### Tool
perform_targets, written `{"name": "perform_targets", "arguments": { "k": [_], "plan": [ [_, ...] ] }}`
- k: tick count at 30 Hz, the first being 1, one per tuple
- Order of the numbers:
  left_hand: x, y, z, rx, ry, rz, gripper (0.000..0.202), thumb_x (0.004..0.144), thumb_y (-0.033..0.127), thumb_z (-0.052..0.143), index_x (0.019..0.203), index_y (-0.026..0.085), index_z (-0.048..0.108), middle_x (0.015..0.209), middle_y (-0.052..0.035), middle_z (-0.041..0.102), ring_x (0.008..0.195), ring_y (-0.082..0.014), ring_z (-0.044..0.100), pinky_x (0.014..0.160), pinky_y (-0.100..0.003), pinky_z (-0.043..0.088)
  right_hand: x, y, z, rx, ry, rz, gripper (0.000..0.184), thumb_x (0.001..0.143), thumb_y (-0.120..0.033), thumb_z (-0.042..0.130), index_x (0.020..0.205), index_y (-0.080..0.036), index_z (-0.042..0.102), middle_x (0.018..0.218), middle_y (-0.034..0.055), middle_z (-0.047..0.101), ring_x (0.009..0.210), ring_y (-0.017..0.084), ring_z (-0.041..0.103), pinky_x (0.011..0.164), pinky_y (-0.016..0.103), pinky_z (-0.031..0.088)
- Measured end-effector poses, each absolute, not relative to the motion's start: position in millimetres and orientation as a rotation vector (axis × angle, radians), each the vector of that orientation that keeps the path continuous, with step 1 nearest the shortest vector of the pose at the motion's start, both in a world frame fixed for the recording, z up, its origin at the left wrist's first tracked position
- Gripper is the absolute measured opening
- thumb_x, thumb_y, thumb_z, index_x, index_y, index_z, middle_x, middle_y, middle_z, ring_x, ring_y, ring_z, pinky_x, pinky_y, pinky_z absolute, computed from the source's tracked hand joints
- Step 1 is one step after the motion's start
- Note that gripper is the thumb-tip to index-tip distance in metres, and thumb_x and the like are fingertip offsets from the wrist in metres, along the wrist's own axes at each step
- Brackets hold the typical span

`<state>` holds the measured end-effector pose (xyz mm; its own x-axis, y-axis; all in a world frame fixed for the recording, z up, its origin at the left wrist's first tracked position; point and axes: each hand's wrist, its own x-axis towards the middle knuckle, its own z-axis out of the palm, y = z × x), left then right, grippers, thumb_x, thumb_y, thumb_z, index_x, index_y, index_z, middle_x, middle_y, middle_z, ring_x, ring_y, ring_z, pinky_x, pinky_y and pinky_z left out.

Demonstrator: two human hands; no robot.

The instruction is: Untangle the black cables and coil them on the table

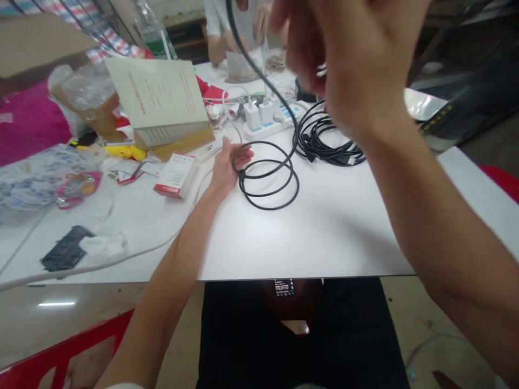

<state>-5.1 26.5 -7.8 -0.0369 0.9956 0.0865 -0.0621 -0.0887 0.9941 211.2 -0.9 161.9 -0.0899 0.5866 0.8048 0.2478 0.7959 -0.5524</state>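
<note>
- Resting on the surface (pixel 324 232), the left hand (pixel 227 166): fingers loosely spread, looped cable (pixel 295 132) crossing them.
- Right hand (pixel 344 59) raised, blurred: cannot tell its grip.
- Box (pixel 177 174) left of the left hand.

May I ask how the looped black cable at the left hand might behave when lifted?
The looped black cable looks likely to be springy rather than limp, since its raised stretch bows smoothly. It would probably shift easily, as its loops spread loosely at the left hand. It seems light, being so thin.
</note>
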Motion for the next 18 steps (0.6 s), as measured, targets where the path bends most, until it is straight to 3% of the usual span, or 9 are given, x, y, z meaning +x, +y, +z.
{"name": "perform_targets", "arguments": {
  "k": [1, 2, 4, 8, 10, 13, 18],
  "plan": [
    [-6, 27, -8, 1.216, 1.133, 1.328, 0.068, 0.091, 0.089, 0.059, 0.088, 0.022, 0.074, 0.087, -0.0103, 0.081, 0.101, -0.0262, 0.081, 0.085, -0.034, 0.064, 207, -12, 150, -0.635, -1.871, 0.257, 0.065, 0.114, -0.046, 0.031, 0.087, -0.009, 0.077, 0.066, -0.0007, 0.055, 0.097, 0.011, 0.073, 0.073, 0.018, 0.038],
    [-6, 27, -9, 1.225, 1.127, 1.328, 0.069, 0.09, 0.089, 0.058, 0.088, 0.022, 0.074, 0.088, -0.0103, 0.081, 0.101, -0.0265, 0.081, 0.085, -0.035, 0.064, 206, -20, 135, -0.607, -2.037, 0.184, 0.057, 0.116, -0.041, 0.036, 0.089, -0.009, 0.075, 0.064, -0.0024, 0.053, 0.073, 0.004, 0.062, 0.072, 0.021, 0.036],
    [-8, 27, -11, 1.24, 1.126, 1.319, 0.071, 0.091, 0.091, 0.055, 0.09, 0.023, 0.074, 0.091, -0.0103, 0.081, 0.103, -0.0271, 0.08, 0.087, -0.036, 0.064, 210, -31, 98, -0.616, -2.308, 0.156, 0.052, 0.115, -0.044, 0.039, 0.087, -0.012, 0.068, 0.064, -0.0026, 0.052, 0.059, 0.004, 0.042, 0.066, 0.025, 0.03],
    [-9, 27, -12, 1.237, 1.122, 1.306, 0.076, 0.093, 0.093, 0.048, 0.095, 0.022, 0.076, 0.098, -0.0112, 0.082, 0.106, -0.0273, 0.08, 0.092, -0.038, 0.064, 222, -32, 27, -0.792, -2.609, 0.197, 0.052, 0.115, -0.048, 0.033, 0.087, -0.015, 0.062, 0.073, 0.0015, 0.06, 0.061, 0.009, 0.042, 0.066, 0.029, 0.024],
    [-7, 26, -11, 1.24, 1.122, 1.309, 0.075, 0.094, 0.092, 0.049, 0.095, 0.021, 0.076, 0.098, -0.0116, 0.082, 0.106, -0.027, 0.079, 0.094, -0.038, 0.063, 224, -32, 7, -0.846, -2.697, 0.157, 0.055, 0.113, -0.057, 0.036, 0.093, -0.014, 0.063, 0.082, 0.0045, 0.066, 0.065, 0.011, 0.045, 0.066, 0.03, 0.019],
    [-5, 24, -10, 1.253, 1.141, 1.293, 0.072, 0.095, 0.089, 0.05, 0.093, 0.022, 0.076, 0.096, -0.0112, 0.081, 0.104, -0.0258, 0.079, 0.092, -0.037, 0.063, 223, -34, -3, -0.846, -2.749, 0.081, 0.067, 0.105, -0.077, 0.044, 0.101, -0.013, 0.066, 0.095, 0.0089, 0.07, 0.074, 0.014, 0.051, 0.068, 0.03, 0.016],
    [-1, 23, -9, 1.262, 1.147, 1.298, 0.068, 0.096, 0.087, 0.053, 0.09, 0.023, 0.075, 0.09, -0.0095, 0.078, 0.1, -0.0248, 0.079, 0.088, -0.036, 0.063, 225, -32, -1, -0.709, -2.769, 0.034, 0.074, 0.102, -0.083, 0.043, 0.098, -0.013, 0.067, 0.097, 0.0114, 0.068, 0.087, 0.019, 0.053, 0.077, 0.032, 0.025]
  ]
}}
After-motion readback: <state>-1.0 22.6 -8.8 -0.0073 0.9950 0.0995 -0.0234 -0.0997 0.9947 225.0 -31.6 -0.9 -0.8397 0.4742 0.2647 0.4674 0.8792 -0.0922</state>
